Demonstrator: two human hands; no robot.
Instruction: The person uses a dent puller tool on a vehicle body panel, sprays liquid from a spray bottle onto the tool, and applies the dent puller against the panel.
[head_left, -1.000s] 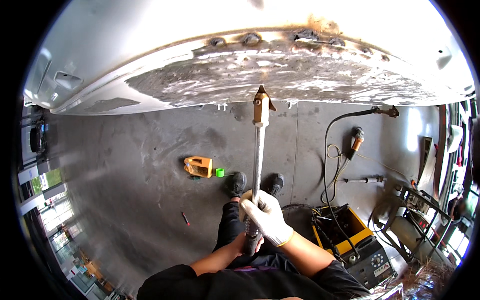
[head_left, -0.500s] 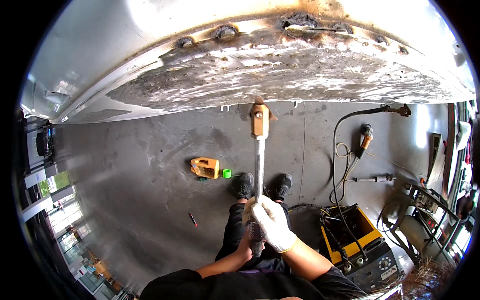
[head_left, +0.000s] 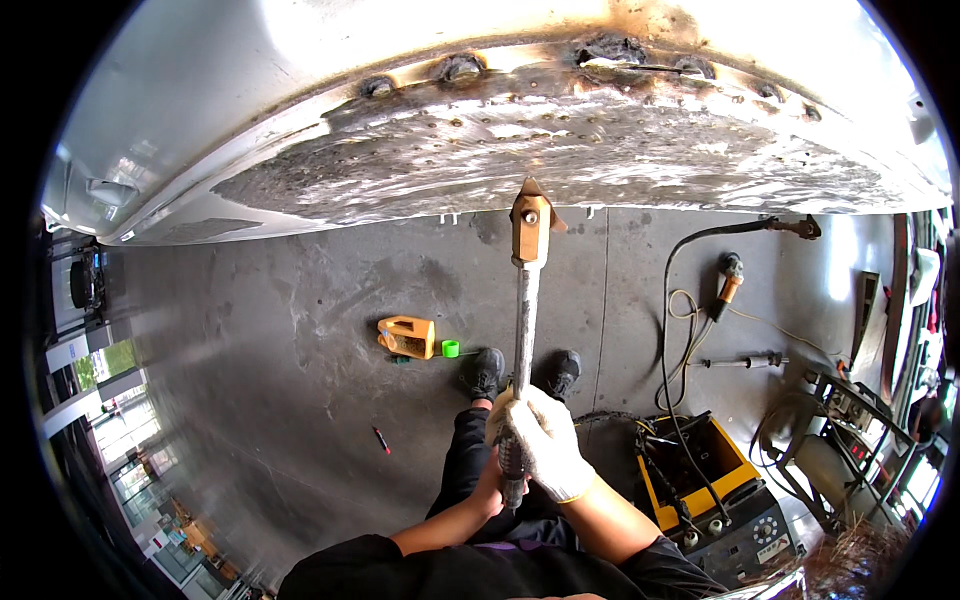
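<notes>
A long-shafted metal tool that looks like a dent puller (head_left: pixel 526 320) stretches away from me, its copper-coloured head (head_left: pixel 530 232) ending in a pointed tip with a fin at the side. That tip overlaps the lower edge of a scraped, bare-metal vehicle panel (head_left: pixel 600 150); whether it touches, I cannot tell. My right hand (head_left: pixel 543 440), in a white knit glove, is closed round the shaft above the dark grip (head_left: pixel 512 465). Lower down, my left hand (head_left: pixel 489 488), seemingly bare, is closed at the grip, its fingers mostly hidden. Scorched, ragged holes (head_left: pixel 460 67) line the panel's upper edge.
An orange jug (head_left: pixel 407 337) and a green cap (head_left: pixel 450 348) lie left of my shoes, with a red marker (head_left: pixel 382 440) nearer. To the right are an angle grinder (head_left: pixel 729 285), a cable (head_left: pixel 668 330), a slide hammer (head_left: pixel 745 360) and a yellow-black machine (head_left: pixel 720 490).
The tool's head has moved slightly farther out and right, and turned a little so its side fin sits higher. Both hands keep their grip.
</notes>
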